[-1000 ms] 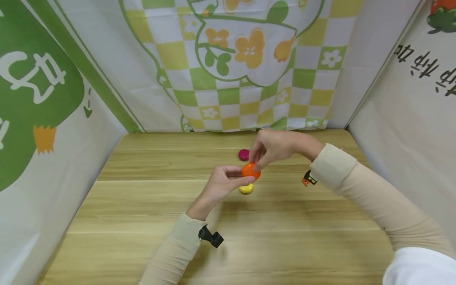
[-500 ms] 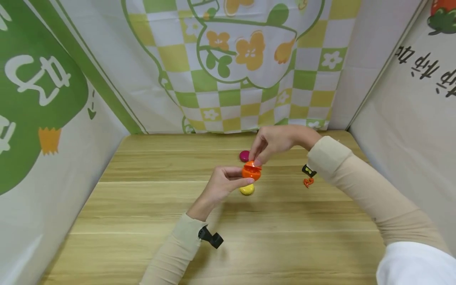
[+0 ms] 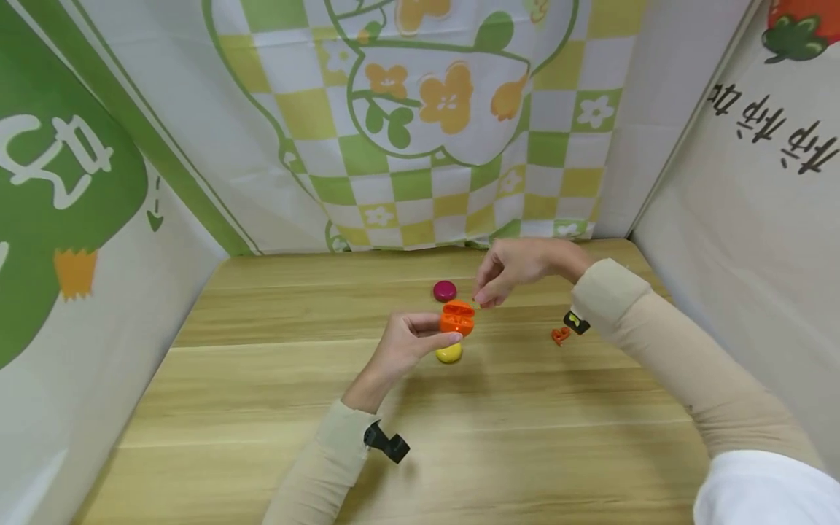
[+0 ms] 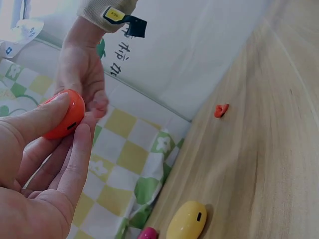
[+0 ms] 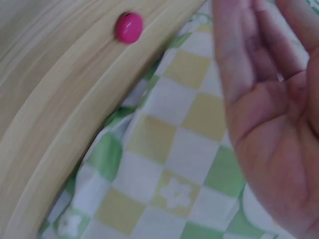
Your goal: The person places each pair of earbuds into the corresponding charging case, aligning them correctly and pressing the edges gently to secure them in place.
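My left hand (image 3: 407, 341) grips an orange earbud case (image 3: 456, 324) between thumb and fingers, above the table. The case's lid stands raised, and slots show inside. Just right of the lid is my right hand (image 3: 514, 267), apart from the case, with thumb and fingertips together. A tiny reddish-yellow speck shows at those fingertips, too small to identify. In the left wrist view a dark port slot marks the orange shell (image 4: 76, 110). Below the held case, a yellow case (image 3: 449, 354) lies on the table. A magenta case (image 3: 445, 291) lies farther back.
Small orange pieces (image 3: 561, 335), looking like earbuds, lie to the right on the wooden table (image 3: 275, 408). A checkered cloth (image 3: 420, 189) hangs behind the table's back edge, with printed walls on both sides. Each wrist wears a black camera mount (image 3: 387, 442).
The orange case has gone from closed to open, its lid swinging up under the right hand's fingers. My right hand has since drawn slightly right, off the lid. The left hand keeps its grip.
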Action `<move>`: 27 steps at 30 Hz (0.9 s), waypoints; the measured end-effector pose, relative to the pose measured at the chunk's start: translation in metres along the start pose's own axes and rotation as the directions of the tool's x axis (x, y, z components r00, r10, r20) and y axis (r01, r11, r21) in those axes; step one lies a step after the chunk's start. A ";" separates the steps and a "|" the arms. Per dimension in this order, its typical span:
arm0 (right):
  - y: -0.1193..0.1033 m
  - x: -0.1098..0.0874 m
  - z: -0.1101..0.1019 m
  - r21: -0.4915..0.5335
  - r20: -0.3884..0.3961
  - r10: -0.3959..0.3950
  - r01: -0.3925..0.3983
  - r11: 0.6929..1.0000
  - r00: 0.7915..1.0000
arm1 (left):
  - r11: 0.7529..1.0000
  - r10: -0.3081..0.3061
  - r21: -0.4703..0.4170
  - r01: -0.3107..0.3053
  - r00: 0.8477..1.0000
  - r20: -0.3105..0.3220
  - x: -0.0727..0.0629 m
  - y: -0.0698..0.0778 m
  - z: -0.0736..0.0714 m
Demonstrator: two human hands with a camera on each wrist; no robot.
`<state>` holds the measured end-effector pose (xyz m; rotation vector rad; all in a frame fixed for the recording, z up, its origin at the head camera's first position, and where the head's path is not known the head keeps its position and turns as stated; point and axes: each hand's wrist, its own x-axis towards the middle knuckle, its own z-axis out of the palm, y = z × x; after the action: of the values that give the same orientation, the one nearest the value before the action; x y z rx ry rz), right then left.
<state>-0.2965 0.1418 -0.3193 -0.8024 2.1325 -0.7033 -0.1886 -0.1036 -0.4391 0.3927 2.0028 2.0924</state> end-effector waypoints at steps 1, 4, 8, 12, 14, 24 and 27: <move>0.005 -0.003 -0.001 -0.027 -0.012 0.028 -0.029 0.999 1.000 | 1.000 -0.006 0.004 0.006 1.000 -0.006 0.000 -0.001 0.000; 0.021 -0.012 -0.004 -0.077 -0.040 0.107 -0.110 0.991 0.993 | 1.000 -0.023 0.020 0.024 0.999 -0.030 0.000 -0.005 -0.002; 0.044 -0.021 -0.001 -0.118 -0.059 0.168 -0.174 0.978 0.984 | 0.999 -0.031 0.043 0.033 0.998 -0.047 0.001 -0.009 -0.004; 0.065 -0.026 0.008 -0.154 -0.085 0.206 -0.217 0.964 0.975 | 0.998 -0.032 0.052 0.034 0.999 -0.041 0.003 -0.012 -0.004; 0.073 -0.025 0.013 -0.171 -0.110 0.229 -0.245 0.954 0.967 | 0.998 -0.032 0.054 0.034 0.999 -0.040 0.003 -0.013 -0.005; 0.097 -0.019 0.037 -0.186 -0.244 0.413 -0.460 0.868 0.877 | 0.997 -0.036 0.059 0.040 0.997 -0.061 -0.001 -0.014 -0.008; 0.102 -0.017 0.043 -0.124 -0.294 0.456 -0.507 0.853 0.840 | 0.998 -0.030 0.058 0.034 0.997 -0.067 -0.001 -0.015 -0.009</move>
<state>-0.2860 0.2111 -0.4063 -0.2412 2.5310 -0.3377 -0.1907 -0.1120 -0.4540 0.3030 2.0978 2.0563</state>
